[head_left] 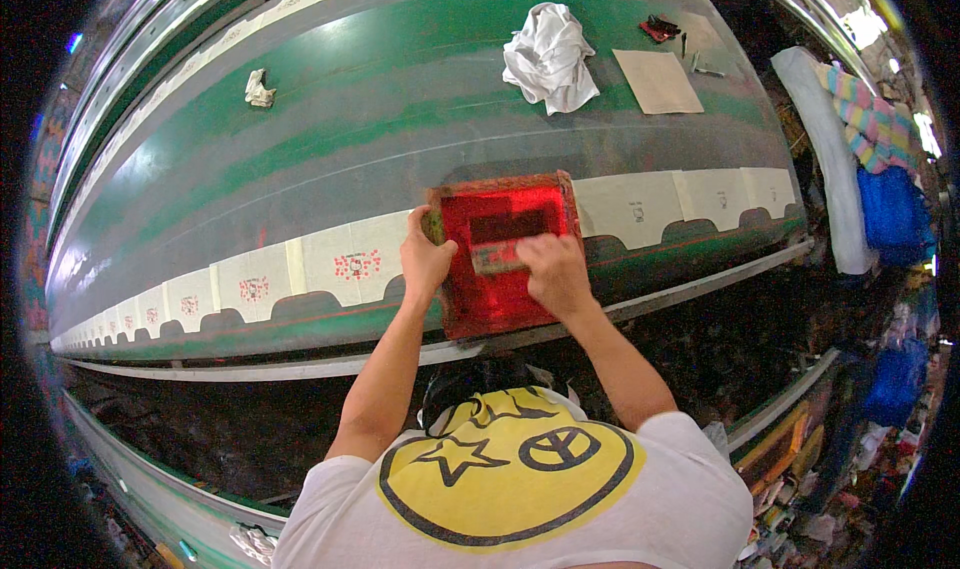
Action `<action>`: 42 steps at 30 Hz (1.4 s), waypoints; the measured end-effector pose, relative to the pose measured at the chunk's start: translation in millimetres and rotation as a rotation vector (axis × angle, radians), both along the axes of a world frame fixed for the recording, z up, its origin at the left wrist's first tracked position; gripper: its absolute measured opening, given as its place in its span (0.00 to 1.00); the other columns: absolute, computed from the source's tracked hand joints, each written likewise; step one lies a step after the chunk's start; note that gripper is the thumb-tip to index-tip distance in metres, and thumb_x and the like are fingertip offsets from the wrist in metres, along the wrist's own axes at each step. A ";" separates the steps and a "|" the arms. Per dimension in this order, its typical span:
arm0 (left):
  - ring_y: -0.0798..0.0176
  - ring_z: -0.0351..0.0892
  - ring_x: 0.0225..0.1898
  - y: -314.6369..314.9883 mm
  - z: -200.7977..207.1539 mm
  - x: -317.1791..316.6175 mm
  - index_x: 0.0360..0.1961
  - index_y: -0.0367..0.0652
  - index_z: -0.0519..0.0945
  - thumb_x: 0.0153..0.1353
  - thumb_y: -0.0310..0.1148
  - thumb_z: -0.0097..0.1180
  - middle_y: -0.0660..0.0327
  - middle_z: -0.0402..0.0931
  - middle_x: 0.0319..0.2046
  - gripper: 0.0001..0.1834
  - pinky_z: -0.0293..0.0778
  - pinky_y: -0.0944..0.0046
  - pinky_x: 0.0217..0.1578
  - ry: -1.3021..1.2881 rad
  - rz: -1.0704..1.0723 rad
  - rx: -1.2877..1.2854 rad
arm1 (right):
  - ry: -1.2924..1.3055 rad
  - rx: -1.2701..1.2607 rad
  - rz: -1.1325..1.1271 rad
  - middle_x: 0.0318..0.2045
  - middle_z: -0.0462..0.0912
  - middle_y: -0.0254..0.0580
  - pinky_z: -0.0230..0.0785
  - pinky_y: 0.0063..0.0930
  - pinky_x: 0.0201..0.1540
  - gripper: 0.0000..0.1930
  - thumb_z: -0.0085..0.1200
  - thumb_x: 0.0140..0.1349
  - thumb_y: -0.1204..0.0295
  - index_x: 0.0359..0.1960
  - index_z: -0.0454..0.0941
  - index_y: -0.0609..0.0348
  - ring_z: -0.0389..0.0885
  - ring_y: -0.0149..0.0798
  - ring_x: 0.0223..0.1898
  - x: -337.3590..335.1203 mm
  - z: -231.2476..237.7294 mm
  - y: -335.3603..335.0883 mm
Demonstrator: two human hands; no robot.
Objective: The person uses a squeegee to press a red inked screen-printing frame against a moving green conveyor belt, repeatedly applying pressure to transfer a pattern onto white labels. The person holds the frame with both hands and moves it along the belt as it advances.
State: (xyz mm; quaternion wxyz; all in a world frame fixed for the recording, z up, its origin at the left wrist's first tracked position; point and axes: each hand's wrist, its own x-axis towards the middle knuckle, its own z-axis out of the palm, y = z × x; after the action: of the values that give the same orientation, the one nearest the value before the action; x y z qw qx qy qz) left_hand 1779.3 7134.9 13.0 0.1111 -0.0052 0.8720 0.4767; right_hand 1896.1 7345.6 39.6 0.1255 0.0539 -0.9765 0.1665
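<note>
A screen printing frame point(503, 183) with a red inside lies over the row of white cloth pieces at the near edge of the long table. My left hand point(425, 254) is closed on the frame's left side, thumb over the rim. Inside the frame, my right hand point(556, 272) is closed on a squeegee point(494, 258), which is slightly blurred. A dark patch of the screen shows just beyond the squeegee. To the left, a white cloth piece point(345, 287) carries a dark figure with red marks around it. On the right, another piece point(636, 232) shows only a dark figure.
A crumpled white cloth point(550, 59) and a tan board point(659, 82) lie on the green-grey table point(330, 149). A small pale crumpled item point(259, 90) sits farther left. A metal rail point(690, 293) runs along the near edge. Blue bags point(896, 209) stand at the right.
</note>
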 end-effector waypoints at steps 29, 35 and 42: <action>0.52 0.84 0.51 8.4 -12.1 2.0 0.63 0.43 0.72 0.46 0.23 0.64 0.51 0.83 0.49 0.37 0.77 0.56 0.55 0.002 0.035 0.188 | 0.021 0.013 0.056 0.45 0.85 0.34 0.68 0.42 0.53 0.11 0.56 0.57 0.71 0.42 0.81 0.53 0.82 0.39 0.48 50.2 17.0 5.0; 0.55 0.84 0.46 95.5 -5.4 23.8 0.63 0.44 0.72 0.46 0.22 0.64 0.53 0.83 0.46 0.38 0.78 0.57 0.51 0.067 0.050 0.270 | 0.048 0.032 0.035 0.44 0.85 0.34 0.68 0.42 0.53 0.11 0.56 0.55 0.71 0.41 0.81 0.51 0.82 0.38 0.48 67.1 35.3 89.3; 0.55 0.85 0.43 229.8 13.0 57.1 0.62 0.44 0.71 0.48 0.24 0.64 0.53 0.84 0.43 0.36 0.79 0.56 0.49 0.024 0.011 0.156 | 0.038 0.057 -0.038 0.42 0.86 0.33 0.68 0.41 0.53 0.09 0.55 0.57 0.73 0.40 0.82 0.52 0.83 0.38 0.47 100.3 24.1 210.0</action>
State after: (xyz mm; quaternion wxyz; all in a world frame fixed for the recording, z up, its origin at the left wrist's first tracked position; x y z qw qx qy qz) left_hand 1836.4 7364.7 26.0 0.0978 0.0044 0.8334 0.5439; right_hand 1996.3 7555.6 63.7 0.1456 0.0419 -0.9792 0.1352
